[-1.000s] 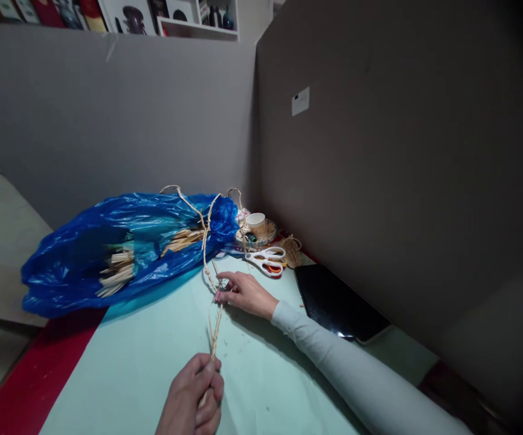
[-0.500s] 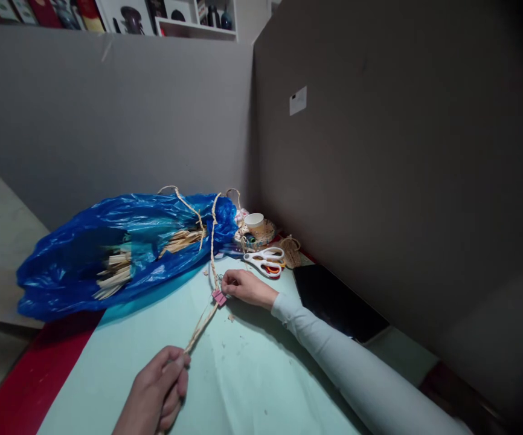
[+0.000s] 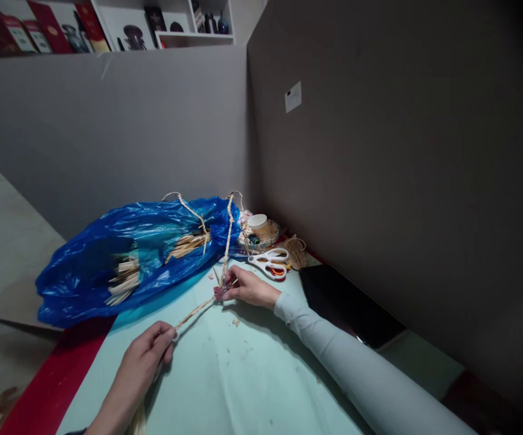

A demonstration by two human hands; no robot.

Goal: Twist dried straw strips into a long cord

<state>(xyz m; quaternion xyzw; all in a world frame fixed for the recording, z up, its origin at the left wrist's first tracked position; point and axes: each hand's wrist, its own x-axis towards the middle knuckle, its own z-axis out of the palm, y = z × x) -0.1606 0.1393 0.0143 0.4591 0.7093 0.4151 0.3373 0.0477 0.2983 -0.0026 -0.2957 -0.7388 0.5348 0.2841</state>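
A twisted straw cord (image 3: 229,238) runs down from the blue bag to a small pink binder clip (image 3: 218,293), which sits on it above the table. My right hand (image 3: 246,287) is closed at the clip, thumb and fingers pinching around its wire handles. My left hand (image 3: 153,347) grips the straw strands lower down, and they stretch fairly straight between it and the clip. Pale straw ends (image 3: 138,420) hang below my left hand. The exact contact of my right fingertips on the clip is small and partly hidden.
A blue plastic bag (image 3: 89,266) with bundled straw lies at the back left. White-handled scissors (image 3: 268,261), a paper cup (image 3: 259,225), a twine ball (image 3: 296,251) and a black flat panel (image 3: 347,305) line the right side. Grey walls (image 3: 153,133) close in the table's back.
My right hand has moved from beside the clip onto it. My left hand has shifted up and left, swinging the strands leftward. The view has tilted slightly.
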